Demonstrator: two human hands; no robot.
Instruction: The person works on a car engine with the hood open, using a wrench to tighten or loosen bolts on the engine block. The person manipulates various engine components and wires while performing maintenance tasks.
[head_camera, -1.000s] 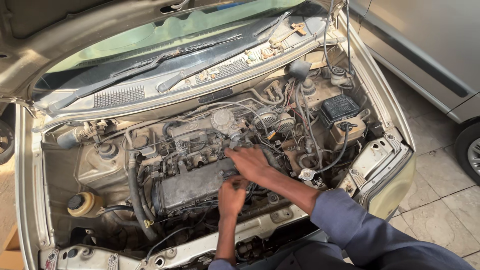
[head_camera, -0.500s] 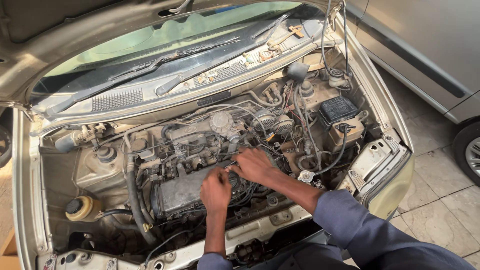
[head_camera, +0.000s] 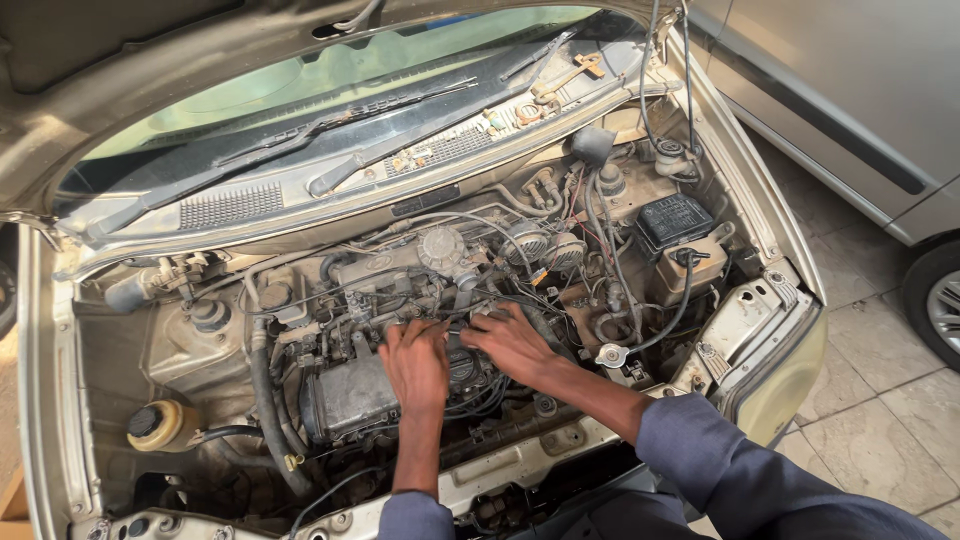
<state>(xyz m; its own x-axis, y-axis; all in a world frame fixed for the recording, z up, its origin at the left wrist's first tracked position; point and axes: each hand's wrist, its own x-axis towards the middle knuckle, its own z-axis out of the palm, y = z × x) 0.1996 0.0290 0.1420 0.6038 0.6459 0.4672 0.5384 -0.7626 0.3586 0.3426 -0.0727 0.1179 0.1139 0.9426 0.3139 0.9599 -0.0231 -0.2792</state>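
Comparing with a second ago: left hand (head_camera: 415, 365) has climbed to join right hand (head_camera: 512, 343) on the engine top (head_camera: 350, 395); both sets of fingers curled onto dark cables (head_camera: 455, 330) mid-bay; exact pinch unclear.

Daylight, even and moderately bright. Raised hood (head_camera: 150, 90) casts shade over the upper left; deep shadow pools low in the engine bay (head_camera: 230, 470). Mild glare on the windscreen (head_camera: 300, 90) and the neighbouring car's panel (head_camera: 850, 90). Focus sharp throughout; slight wide-angle bending at the edges.
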